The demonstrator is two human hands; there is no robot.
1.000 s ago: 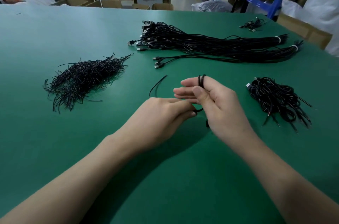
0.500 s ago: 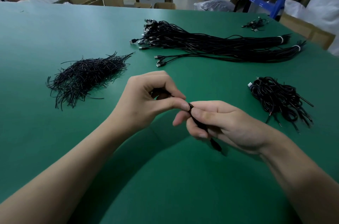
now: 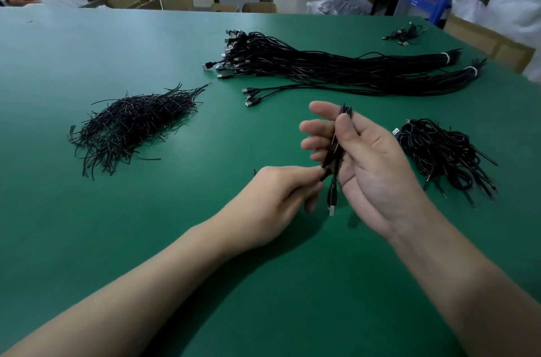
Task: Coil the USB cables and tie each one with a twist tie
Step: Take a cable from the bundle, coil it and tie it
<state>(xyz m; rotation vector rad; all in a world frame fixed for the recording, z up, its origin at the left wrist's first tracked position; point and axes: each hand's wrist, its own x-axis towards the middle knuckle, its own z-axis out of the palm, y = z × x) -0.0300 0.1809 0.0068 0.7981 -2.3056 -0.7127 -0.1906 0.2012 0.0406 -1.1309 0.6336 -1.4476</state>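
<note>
My right hand (image 3: 363, 157) holds a coiled black USB cable (image 3: 336, 152) upright, palm turned toward me, thumb pressing the coil against the fingers. The cable's USB plug (image 3: 332, 204) hangs below the hand. My left hand (image 3: 281, 198) sits just below and left of the coil and pinches a thin black twist tie (image 3: 324, 174) at the coil's lower part. A heap of black twist ties (image 3: 131, 125) lies to the left on the green table (image 3: 87, 239).
Long bundles of uncoiled USB cables (image 3: 336, 70) lie across the back of the table. A pile of coiled, tied cables (image 3: 445, 154) lies at the right. A few more cables (image 3: 405, 34) rest at the far right corner. Boxes and shelving stand behind.
My right hand has turned palm up and raised the coil upright. My left hand has dropped lower and now pinches the tie at the coil's bottom.
</note>
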